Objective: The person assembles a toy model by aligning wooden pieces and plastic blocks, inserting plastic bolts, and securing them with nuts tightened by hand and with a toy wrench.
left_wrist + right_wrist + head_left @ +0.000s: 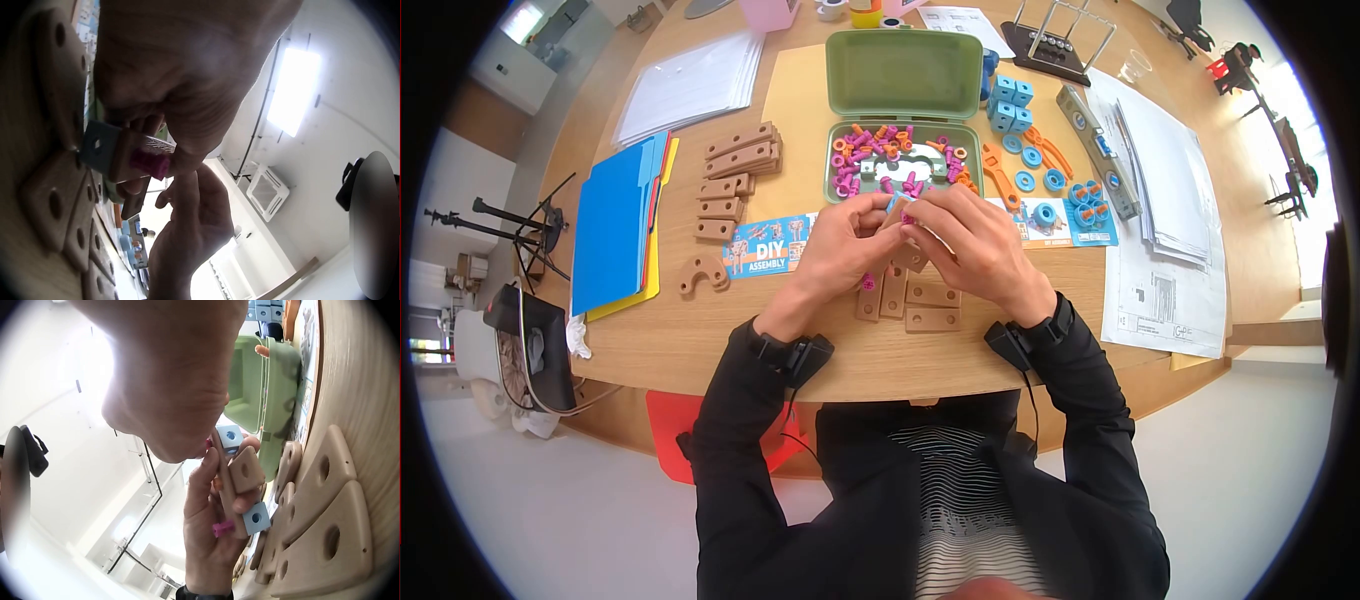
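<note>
My left hand (832, 255) grips a brown perforated toy bar (226, 478) just above the table. Light blue cubes stand at both ends of the bar, an upper cube (230, 437) and a lower cube (257, 518). A short brown plate (247, 470) sits against its middle, with an orange piece (218, 484) beside it. A pink bolt (223, 529) sticks out at the lower end. At the upper end, the fingers of my right hand (975, 240) pinch another pink bolt (209, 444), mostly hidden by that hand.
Brown plates (932, 318) lie under the hands. Behind stands an open green case (832, 150) of pink and orange bolts. More brown bars (740, 150) and blue folders (610, 230) lie left. Blue cubes (1003, 117), wheels (1025, 181), orange wrenches (997, 175) and a level (1100, 150) lie right.
</note>
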`<state>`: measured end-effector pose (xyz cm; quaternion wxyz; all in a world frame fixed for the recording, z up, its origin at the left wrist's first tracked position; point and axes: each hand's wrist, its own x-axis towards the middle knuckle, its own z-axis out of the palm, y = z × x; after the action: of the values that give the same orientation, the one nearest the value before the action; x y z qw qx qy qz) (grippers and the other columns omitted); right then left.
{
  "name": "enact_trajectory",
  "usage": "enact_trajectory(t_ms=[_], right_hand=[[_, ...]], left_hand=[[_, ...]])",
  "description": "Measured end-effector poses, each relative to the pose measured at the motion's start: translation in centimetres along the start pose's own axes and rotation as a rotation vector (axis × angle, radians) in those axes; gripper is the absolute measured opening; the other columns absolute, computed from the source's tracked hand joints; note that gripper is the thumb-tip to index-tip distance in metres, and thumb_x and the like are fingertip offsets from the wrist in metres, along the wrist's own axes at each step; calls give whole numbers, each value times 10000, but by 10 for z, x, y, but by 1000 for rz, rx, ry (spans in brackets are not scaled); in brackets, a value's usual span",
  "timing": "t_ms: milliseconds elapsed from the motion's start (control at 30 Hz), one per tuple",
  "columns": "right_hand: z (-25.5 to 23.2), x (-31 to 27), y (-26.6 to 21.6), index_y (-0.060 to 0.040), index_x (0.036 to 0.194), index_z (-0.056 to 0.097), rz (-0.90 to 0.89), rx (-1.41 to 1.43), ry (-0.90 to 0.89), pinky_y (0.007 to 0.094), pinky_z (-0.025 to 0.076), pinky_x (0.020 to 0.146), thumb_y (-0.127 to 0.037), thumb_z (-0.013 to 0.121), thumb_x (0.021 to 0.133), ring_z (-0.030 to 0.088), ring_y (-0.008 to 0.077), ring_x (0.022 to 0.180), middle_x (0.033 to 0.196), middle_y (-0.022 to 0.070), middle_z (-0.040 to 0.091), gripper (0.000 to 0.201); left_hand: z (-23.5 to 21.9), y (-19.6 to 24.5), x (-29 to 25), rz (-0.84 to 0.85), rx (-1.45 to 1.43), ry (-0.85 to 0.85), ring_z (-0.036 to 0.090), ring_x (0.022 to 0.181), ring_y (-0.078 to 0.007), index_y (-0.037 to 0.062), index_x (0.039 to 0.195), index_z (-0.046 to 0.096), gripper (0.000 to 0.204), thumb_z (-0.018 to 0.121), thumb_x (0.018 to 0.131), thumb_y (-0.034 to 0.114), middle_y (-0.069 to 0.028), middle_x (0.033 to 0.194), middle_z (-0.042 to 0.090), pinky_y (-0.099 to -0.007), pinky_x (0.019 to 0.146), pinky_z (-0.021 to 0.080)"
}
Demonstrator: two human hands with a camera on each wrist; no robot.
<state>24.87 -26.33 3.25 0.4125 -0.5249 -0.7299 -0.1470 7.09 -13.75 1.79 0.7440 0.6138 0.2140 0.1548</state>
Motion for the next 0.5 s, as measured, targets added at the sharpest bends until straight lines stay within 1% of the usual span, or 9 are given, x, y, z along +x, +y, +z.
enact_trajectory(t_ms=[133, 200, 333, 400, 500], right_hand=[[-4, 3, -4, -37, 1153, 708, 11, 12, -4, 381, 583, 706, -49, 814, 849, 688, 282, 822, 1011, 98, 680, 322], [-7, 5, -5, -39, 1149, 708, -4, 4, -61, 381, 583, 707, -58, 813, 862, 690, 281, 826, 1012, 95, 677, 306], [-4, 0, -1, -40, 1156, 708, -20, -12, -62, 384, 583, 714, -47, 808, 851, 692, 278, 844, 1031, 90, 671, 321], [-1, -1, -1, -38, 1161, 707, 3, -8, -20, 388, 584, 725, -38, 806, 827, 694, 278, 867, 1055, 88, 667, 348], [-2, 2, -3, -37, 1152, 706, 10, -10, -21, 387, 584, 725, -52, 814, 831, 695, 281, 866, 1047, 89, 666, 338]], left_hand=[[-1, -3, 1, -21, 1, 12, 723, 924, -112, -101, 1432, 532, 474, 703, 1045, 113, -95, 1110, 761, -263, 659, 623], [-1, -3, 1, -11, 2, 10, 727, 931, -117, -101, 1433, 531, 474, 703, 1044, 111, -99, 1116, 763, -265, 661, 625], [-2, -3, 2, 1, 0, -5, 736, 955, -131, -103, 1434, 528, 477, 703, 1044, 108, -108, 1134, 764, -268, 663, 628], [-2, -3, 1, 0, 3, -7, 737, 956, -134, -104, 1432, 528, 475, 704, 1042, 104, -110, 1139, 762, -268, 662, 628], [-3, -5, 2, -2, 1, 0, 739, 957, -137, -104, 1427, 530, 470, 704, 1040, 97, -114, 1148, 760, -268, 659, 628]])
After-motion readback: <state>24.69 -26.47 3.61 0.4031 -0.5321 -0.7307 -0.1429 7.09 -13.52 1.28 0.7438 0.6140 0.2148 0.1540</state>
